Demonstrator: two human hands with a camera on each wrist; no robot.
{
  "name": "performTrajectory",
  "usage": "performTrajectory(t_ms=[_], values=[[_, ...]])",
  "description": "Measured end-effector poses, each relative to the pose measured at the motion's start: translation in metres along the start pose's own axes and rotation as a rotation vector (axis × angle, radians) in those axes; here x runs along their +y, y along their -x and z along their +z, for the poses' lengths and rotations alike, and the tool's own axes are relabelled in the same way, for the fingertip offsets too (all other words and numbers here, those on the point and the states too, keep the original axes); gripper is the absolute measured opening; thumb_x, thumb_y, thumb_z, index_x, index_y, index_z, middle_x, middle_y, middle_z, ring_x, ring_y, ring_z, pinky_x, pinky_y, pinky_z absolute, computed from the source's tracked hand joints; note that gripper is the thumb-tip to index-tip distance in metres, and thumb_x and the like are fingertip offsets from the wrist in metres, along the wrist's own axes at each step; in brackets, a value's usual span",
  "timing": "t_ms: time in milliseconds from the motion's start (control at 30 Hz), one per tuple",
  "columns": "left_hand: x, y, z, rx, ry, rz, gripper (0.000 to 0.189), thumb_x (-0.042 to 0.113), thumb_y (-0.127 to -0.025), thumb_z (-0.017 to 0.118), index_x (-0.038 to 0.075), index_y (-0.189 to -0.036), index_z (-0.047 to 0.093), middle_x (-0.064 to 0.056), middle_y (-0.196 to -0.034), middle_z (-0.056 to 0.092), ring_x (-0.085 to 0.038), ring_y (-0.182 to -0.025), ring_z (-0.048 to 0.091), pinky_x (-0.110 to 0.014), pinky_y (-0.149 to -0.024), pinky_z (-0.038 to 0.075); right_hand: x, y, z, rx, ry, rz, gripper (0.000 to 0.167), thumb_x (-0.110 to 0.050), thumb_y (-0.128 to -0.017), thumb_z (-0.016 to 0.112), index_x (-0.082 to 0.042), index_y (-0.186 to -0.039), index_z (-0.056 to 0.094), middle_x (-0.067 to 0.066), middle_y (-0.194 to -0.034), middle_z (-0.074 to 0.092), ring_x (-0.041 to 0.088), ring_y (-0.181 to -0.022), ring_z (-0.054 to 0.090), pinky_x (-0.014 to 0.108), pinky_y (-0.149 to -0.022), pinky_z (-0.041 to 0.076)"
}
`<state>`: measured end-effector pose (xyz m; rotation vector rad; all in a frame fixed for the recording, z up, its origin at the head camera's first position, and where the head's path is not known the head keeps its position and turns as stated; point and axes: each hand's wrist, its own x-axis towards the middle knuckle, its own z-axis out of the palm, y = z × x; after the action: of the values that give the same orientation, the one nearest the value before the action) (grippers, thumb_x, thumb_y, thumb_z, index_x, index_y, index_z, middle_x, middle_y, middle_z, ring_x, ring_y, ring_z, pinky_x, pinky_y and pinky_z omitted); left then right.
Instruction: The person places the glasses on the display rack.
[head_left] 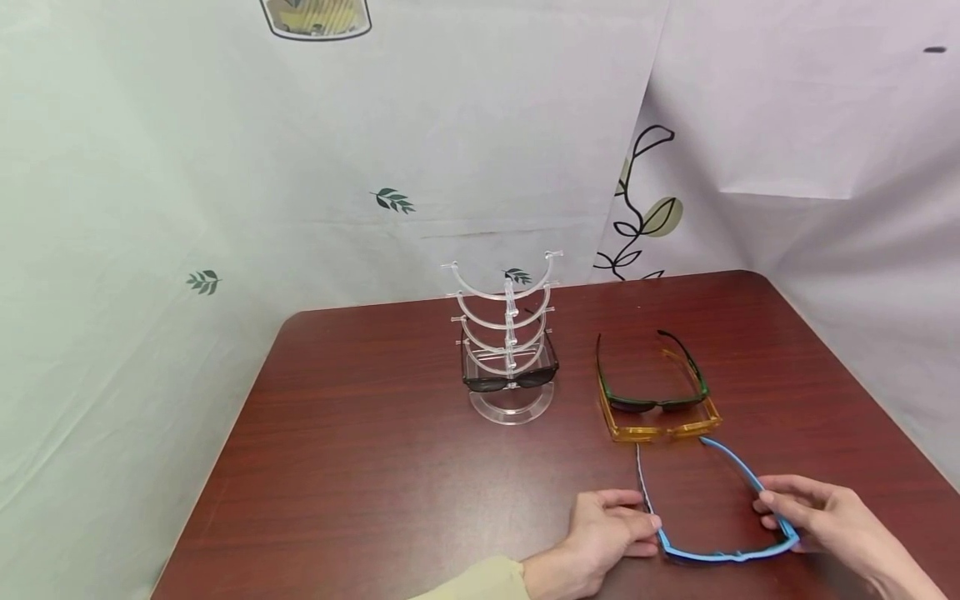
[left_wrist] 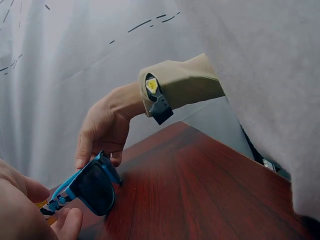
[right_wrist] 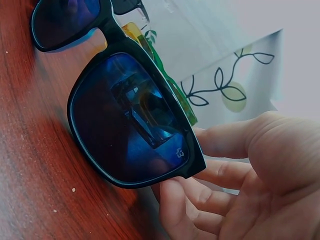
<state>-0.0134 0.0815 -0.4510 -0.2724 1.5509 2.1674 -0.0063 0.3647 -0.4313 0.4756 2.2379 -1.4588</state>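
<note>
Blue-framed sunglasses with dark lenses are at the near right of the table, arms unfolded and pointing away from me. My left hand pinches the left arm of the frame near its hinge. On the other side, my right hand holds the right arm between thumb and fingers, also near the hinge. The left wrist view shows both hands on the sunglasses. In the right wrist view the thumb and fingers of my right hand are at the frame's outer corner, partly hidden behind it.
A clear tiered glasses stand stands mid-table, with dark sunglasses on its lowest tier. Beyond the blue pair, green-and-black sunglasses overlap amber-yellow glasses. Patterned white cloth hangs behind the red-brown table.
</note>
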Motion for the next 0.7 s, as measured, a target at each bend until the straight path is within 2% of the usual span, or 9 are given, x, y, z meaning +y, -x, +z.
performTrajectory(t_ms=[267, 700], values=[[-0.0021, 0.0009, 0.0022, 0.005, 0.037, -0.018, 0.027, -0.02, -0.076, 0.07, -0.004, -0.097, 0.066, -0.014, -0.075, 0.069, -0.021, -0.067, 0.069, -0.033, -0.062, 0.061, 0.006, -0.0011, -0.0046, -0.044, -0.016, -0.044, 0.053, -0.021, -0.103, 0.058, 0.02, -0.133, 0.044, 0.008, -0.101, 0.072, 0.019, -0.086, 0.07, 0.038, -0.067, 0.057], [-0.0058, 0.0, 0.0051, 0.015, 0.034, -0.005, 0.03, -0.023, -0.075, 0.069, -0.005, -0.1, 0.065, -0.012, -0.074, 0.068, -0.022, -0.065, 0.069, -0.034, -0.063, 0.061, 0.0103, -0.0013, -0.0043, -0.065, -0.131, -0.071, 0.049, -0.015, -0.103, 0.057, 0.024, -0.13, 0.045, 0.011, -0.1, 0.072, 0.021, -0.087, 0.071, 0.037, -0.074, 0.059]])
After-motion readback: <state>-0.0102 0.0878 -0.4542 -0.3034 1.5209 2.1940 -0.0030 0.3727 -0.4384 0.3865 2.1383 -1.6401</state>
